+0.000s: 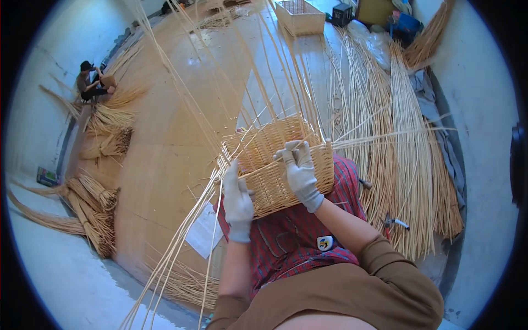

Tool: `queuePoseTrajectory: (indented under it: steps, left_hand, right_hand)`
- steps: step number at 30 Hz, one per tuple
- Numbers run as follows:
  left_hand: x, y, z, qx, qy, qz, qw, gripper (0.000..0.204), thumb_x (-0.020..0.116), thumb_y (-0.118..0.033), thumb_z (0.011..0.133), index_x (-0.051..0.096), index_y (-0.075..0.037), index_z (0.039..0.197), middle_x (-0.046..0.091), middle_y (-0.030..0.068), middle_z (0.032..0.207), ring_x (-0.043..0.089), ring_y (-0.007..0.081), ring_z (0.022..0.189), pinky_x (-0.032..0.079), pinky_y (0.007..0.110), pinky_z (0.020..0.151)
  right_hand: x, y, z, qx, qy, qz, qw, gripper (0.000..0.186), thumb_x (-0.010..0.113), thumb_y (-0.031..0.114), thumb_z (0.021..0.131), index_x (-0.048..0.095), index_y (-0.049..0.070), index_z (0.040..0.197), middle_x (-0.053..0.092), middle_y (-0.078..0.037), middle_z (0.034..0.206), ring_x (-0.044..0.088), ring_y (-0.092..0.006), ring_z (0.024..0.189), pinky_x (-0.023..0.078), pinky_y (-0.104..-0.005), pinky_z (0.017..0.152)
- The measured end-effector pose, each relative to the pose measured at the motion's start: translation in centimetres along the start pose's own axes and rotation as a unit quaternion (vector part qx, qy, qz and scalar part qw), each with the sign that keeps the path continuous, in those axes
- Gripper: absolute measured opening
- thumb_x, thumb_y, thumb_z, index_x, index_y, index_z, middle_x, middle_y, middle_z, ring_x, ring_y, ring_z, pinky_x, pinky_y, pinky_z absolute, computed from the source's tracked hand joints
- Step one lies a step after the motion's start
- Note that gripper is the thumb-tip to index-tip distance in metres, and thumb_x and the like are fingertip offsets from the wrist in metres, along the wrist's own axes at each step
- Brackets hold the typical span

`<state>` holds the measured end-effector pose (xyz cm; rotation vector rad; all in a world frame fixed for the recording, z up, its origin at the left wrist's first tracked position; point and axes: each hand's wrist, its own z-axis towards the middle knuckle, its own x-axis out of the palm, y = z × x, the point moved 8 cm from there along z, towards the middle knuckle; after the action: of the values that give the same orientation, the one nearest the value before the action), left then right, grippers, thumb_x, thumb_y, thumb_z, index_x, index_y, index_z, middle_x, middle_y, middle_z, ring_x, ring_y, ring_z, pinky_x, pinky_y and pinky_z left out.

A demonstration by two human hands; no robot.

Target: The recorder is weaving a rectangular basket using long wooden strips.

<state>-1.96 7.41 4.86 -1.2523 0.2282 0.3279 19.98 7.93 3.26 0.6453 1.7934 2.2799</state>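
A half-woven pale wicker basket (269, 190) rests on a red checked cloth (286, 236) over my lap, with long loose stakes rising from its rim and others trailing down to the left. My left hand (237, 203), in a whitish glove, grips the basket's left front corner among the reeds, its fingers partly hidden. My right hand (298, 173), gloved likewise, pinches a reed at the front rim, right of centre, with its wrist low over the basket's front side.
A co-worker (89, 82) sits at the far left beside reed bundles (96, 209). Long pale reeds (407, 187) lie along the right wall, with pruning shears (395, 223) on them. A white paper (201, 234) lies left of my lap; a wooden box (300, 19) stands at the back.
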Motion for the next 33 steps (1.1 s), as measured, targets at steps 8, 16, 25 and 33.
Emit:
queuePoseTrajectory:
  steps: [8,16,25,33]
  left_hand:
    - [1.4,1.8,3.5,-0.166,0.102,-0.09,0.977,0.044,0.051,-0.023,0.112,0.049,-0.019,0.155,0.067,0.0038,0.094,0.043,0.0047,0.042,0.039,0.025,0.036]
    - [2.9,3.6,2.7,-0.256,0.122,-0.154,0.947,0.031,0.063,-0.018,0.105,0.06,-0.009,0.135,0.067,0.007,0.091,0.059,0.0124,0.048,0.049,0.029,0.04]
    - [1.9,0.5,2.8,-0.201,0.019,0.054,0.978,0.048,0.068,-0.039,0.102,0.063,-0.003,0.072,0.064,0.0088,0.065,0.063,0.0208,0.056,0.05,0.036,0.056]
    - [10.5,-0.7,4.2,-0.087,0.226,0.066,0.968,0.025,0.057,-0.024,0.107,0.063,-0.004,0.121,0.072,0.0192,0.11,0.07,0.0315,0.109,0.051,0.044,0.096]
  right_hand:
    - [13.4,9.8,7.1,-0.271,0.196,-0.358,0.872,0.066,0.058,0.0,0.095,0.042,0.017,0.157,0.063,-0.023,0.135,0.072,-0.0297,0.11,0.057,-0.0371,0.093]
    - [-3.1,0.5,-0.5,0.029,0.056,0.022,0.998,0.037,0.049,0.024,0.112,0.045,0.004,0.143,0.068,-0.01,0.095,0.071,-0.0204,0.097,0.059,-0.0348,0.082]
    - [-2.4,3.2,-0.3,0.053,0.047,0.016,0.997,0.027,0.049,0.035,0.112,0.059,0.011,0.12,0.075,-0.013,0.103,0.073,-0.0192,0.082,0.058,-0.0279,0.065]
    - [-8.2,-1.1,1.4,0.158,-0.051,-0.028,0.986,0.014,0.07,0.005,0.1,0.062,0.01,0.111,0.076,-0.01,0.116,0.073,-0.0142,0.089,0.056,-0.0254,0.068]
